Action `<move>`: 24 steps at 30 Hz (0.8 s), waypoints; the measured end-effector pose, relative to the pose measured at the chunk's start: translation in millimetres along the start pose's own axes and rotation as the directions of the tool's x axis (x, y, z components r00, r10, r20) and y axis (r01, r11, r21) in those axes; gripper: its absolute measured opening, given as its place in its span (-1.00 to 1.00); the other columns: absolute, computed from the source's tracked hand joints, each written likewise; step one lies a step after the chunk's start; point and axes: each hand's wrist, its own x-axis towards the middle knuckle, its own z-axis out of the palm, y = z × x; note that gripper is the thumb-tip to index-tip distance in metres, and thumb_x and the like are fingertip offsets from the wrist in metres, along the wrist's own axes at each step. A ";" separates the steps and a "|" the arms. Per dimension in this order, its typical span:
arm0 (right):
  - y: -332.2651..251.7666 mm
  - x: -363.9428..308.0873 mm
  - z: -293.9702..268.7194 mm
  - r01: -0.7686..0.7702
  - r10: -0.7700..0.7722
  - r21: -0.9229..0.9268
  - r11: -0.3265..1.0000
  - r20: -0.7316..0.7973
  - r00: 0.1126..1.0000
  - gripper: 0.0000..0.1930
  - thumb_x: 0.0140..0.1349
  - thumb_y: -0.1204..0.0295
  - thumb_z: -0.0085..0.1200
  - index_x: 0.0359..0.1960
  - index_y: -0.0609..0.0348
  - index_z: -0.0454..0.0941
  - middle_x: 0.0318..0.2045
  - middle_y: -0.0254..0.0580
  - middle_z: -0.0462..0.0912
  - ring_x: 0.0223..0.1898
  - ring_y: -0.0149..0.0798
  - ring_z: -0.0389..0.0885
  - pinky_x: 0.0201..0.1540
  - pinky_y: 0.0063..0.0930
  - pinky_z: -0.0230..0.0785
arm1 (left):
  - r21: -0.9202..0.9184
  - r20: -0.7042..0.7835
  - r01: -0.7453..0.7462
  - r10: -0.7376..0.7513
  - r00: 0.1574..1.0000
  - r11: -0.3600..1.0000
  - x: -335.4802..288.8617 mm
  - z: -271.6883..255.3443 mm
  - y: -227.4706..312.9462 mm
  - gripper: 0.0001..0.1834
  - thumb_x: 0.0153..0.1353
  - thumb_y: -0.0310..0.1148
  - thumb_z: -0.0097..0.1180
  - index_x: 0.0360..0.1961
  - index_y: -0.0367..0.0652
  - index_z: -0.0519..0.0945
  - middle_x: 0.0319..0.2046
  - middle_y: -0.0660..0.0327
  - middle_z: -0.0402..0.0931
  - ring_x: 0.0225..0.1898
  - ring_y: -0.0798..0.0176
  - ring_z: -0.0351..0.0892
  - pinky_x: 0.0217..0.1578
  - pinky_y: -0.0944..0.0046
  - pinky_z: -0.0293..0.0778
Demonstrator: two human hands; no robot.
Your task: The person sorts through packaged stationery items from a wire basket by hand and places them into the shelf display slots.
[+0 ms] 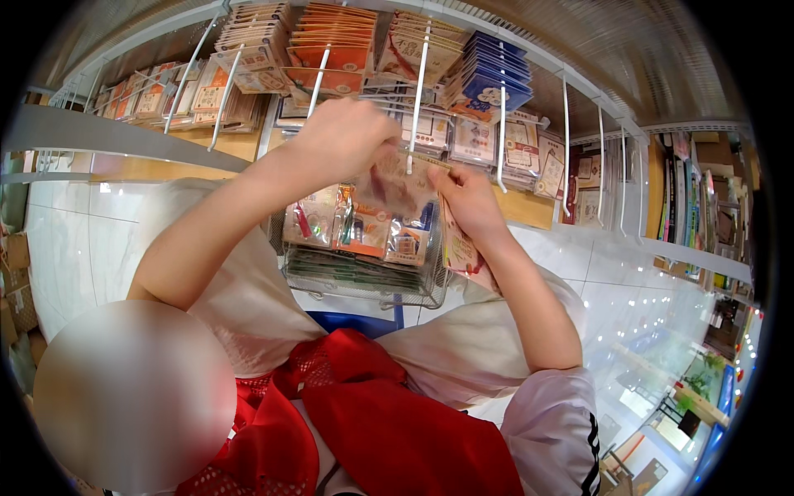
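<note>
A flat card pack in clear wrapping [397, 186], with a dark red tassel, is up in front of a white display hook [411, 161]. My right hand [471, 202] pinches its upper right corner, thumb on top. My left hand [351, 136] is closed at its upper left edge, slightly blurred, with its fingertips partly hidden. Below my right palm another pinkish pack [465, 252] slants down beside the basket; how it is held is hidden. Under my hands, a wire mesh basket [437, 291] in front of my lap holds several tasselled card packs [364, 227] and a dark green stack.
Orange packs [331, 45], beige packs [405, 50] and blue packs [488, 78] hang on the rack's hooks. Long white prongs [503, 132] stick out toward me. More packs [521, 145] stand on the wooden shelf behind. Books [686, 194] fill a shelf at the right.
</note>
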 end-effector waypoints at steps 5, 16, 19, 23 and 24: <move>-21.4 -0.5 1.7 0.243 -0.158 0.200 0.949 -0.367 0.917 -0.64 0.25 0.17 -0.06 -0.33 0.31 0.48 -0.53 -0.32 0.45 -0.45 -0.46 0.36 -0.37 -0.55 0.22 | 0.276 -0.091 0.059 -0.035 0.995 0.959 32.0 -0.6 -14.7 -0.89 -0.05 -0.34 0.13 -0.54 -0.14 0.57 -0.53 0.17 0.53 -0.37 0.10 0.52 -0.41 0.15 0.45; -79.6 -19.5 -40.8 -0.029 0.015 0.561 0.827 0.028 0.999 -0.52 0.34 0.08 -0.31 -0.73 0.01 0.14 -0.75 -0.41 0.19 -0.75 -0.54 0.11 -0.68 -0.68 -0.04 | 0.414 -0.316 0.100 0.040 0.948 0.905 97.0 -9.9 -46.6 -0.91 -0.06 -0.33 0.15 -0.54 -0.10 0.59 -0.44 0.32 0.49 -0.26 0.22 0.42 -0.20 0.21 0.35; -80.8 -17.9 -50.6 -0.066 0.047 0.583 0.810 0.048 0.998 -0.53 0.33 0.08 -0.29 -0.73 0.01 0.14 -0.75 -0.41 0.19 -0.75 -0.53 0.13 -0.68 -0.66 -0.03 | 0.415 -0.318 0.132 0.007 0.948 0.900 105.4 -9.4 -52.2 -0.90 -0.05 -0.32 0.14 -0.54 -0.11 0.59 -0.44 0.33 0.49 -0.26 0.21 0.42 -0.22 0.21 0.35; -84.1 -15.4 -65.0 -0.060 0.094 0.634 0.771 -0.019 0.995 -0.52 0.29 0.08 -0.19 -0.75 0.06 0.24 -0.78 -0.47 0.22 -0.72 -0.58 0.09 -0.65 -0.67 -0.09 | 0.438 -0.368 0.140 0.035 0.929 0.888 114.0 -9.1 -54.8 -0.89 -0.05 -0.33 0.14 -0.55 -0.12 0.59 -0.48 0.30 0.48 -0.30 0.18 0.44 -0.25 0.17 0.38; -81.1 -12.5 -66.5 -0.037 0.082 0.637 0.770 -0.040 0.996 -0.52 0.29 0.08 -0.19 -0.75 0.06 0.25 -0.78 -0.47 0.22 -0.73 -0.57 0.09 -0.65 -0.66 -0.09 | 0.450 -0.359 0.137 0.038 0.932 0.882 114.6 -9.7 -57.1 -0.89 -0.04 -0.33 0.13 -0.52 -0.13 0.59 -0.48 0.30 0.48 -0.30 0.17 0.44 -0.26 0.17 0.38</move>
